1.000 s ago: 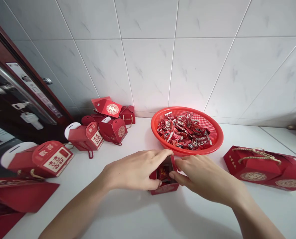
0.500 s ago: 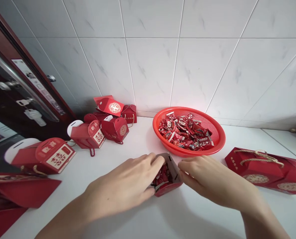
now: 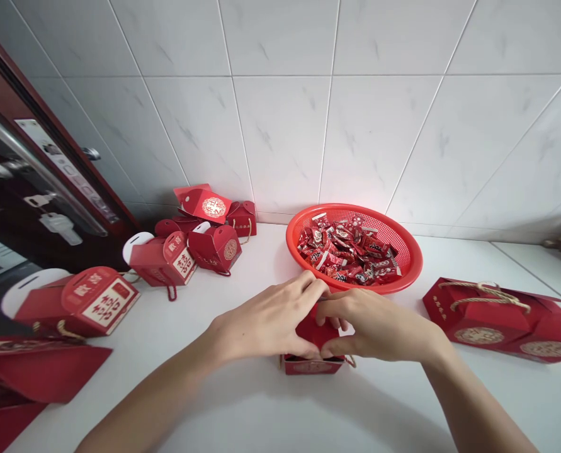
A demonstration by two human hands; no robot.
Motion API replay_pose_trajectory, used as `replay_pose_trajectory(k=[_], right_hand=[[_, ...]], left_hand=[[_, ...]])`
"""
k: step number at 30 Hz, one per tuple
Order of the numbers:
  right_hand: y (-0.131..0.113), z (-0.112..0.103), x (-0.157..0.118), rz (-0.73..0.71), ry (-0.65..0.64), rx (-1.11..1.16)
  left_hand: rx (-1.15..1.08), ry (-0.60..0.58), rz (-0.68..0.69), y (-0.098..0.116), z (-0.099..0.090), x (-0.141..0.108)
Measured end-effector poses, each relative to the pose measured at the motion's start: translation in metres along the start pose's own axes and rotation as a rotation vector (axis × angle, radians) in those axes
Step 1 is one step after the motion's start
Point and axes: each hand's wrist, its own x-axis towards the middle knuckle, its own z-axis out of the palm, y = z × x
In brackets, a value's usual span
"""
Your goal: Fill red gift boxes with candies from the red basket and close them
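Note:
A small red box (image 3: 312,366) with rope handles at its sides stands on the white table, in front of the basket. My left hand (image 3: 273,318) grips its upper flaps from the left, thumb low on the near side. From the right, my right hand (image 3: 374,321) pinches the same flaps, its thumb beside the left one. Both hands hide most of the box top and its inside. Just behind them sits a red plastic basket (image 3: 415,258) with many red-wrapped candies (image 3: 351,248).
Red gift boxes stand at the left, one nearest (image 3: 84,299), others (image 3: 216,245) towards the wall. Two red boxes (image 3: 483,311) are at the right. A dark door with a handle and keys (image 3: 60,226) borders the left.
The box has turned to face me, and its flaps are drawn together over the candies seen inside earlier. My hands have come closer together. The view has shifted slightly.

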Motion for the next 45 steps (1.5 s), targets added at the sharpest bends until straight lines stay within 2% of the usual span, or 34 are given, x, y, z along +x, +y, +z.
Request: replay_pose_trajectory(k=[4,7,10,12,17,19,22,26,32,37,39,41,43,45], right_hand=[[0.007,-0.004,0.000,-0.064,-0.050,0.122],[0.011,-0.008,-0.003,-0.083,-0.106,0.185],[0.012,-0.007,-0.004,-0.013,-0.155,0.167],[0.011,-0.005,-0.003,0.046,-0.161,0.136],[0.006,-0.003,-0.002,0.072,-0.108,0.031],[0.005,-0.002,-0.003,0.101,-0.065,-0.034],[0.003,0.000,-0.006,0.178,-0.006,-0.153],[-0.002,0.003,-0.009,0.277,0.069,-0.258],[-0.007,0.003,-0.008,0.203,0.013,-0.189],[-0.011,0.003,-0.008,0.206,-0.006,-0.189],[-0.015,0.007,-0.012,0.191,0.031,-0.246],[-0.021,0.017,-0.019,0.162,0.131,-0.372],[-0.029,0.032,-0.029,0.103,0.296,-0.554],[-0.034,0.054,-0.039,-0.050,0.473,-0.653]], left_hand=[[-0.058,-0.022,0.026,-0.007,-0.004,0.001],[-0.063,-0.102,0.074,-0.014,-0.013,-0.001],[-0.116,-0.192,0.117,-0.022,-0.022,-0.005],[-0.124,-0.205,0.101,-0.025,-0.026,-0.008],[0.052,-0.049,-0.060,-0.022,-0.026,-0.010],[0.112,-0.027,-0.118,-0.018,-0.023,-0.008],[0.181,-0.111,-0.153,-0.013,-0.020,-0.005],[0.177,-0.190,-0.120,-0.010,-0.016,-0.003],[0.077,-0.216,-0.138,-0.012,-0.016,-0.004],[0.091,-0.225,-0.144,-0.009,-0.012,-0.008],[0.115,-0.223,-0.175,-0.004,-0.009,-0.011],[0.116,-0.214,-0.205,0.002,-0.005,-0.012],[0.078,-0.196,-0.186,0.009,0.000,-0.011],[0.023,-0.160,-0.133,0.014,0.010,-0.006]])
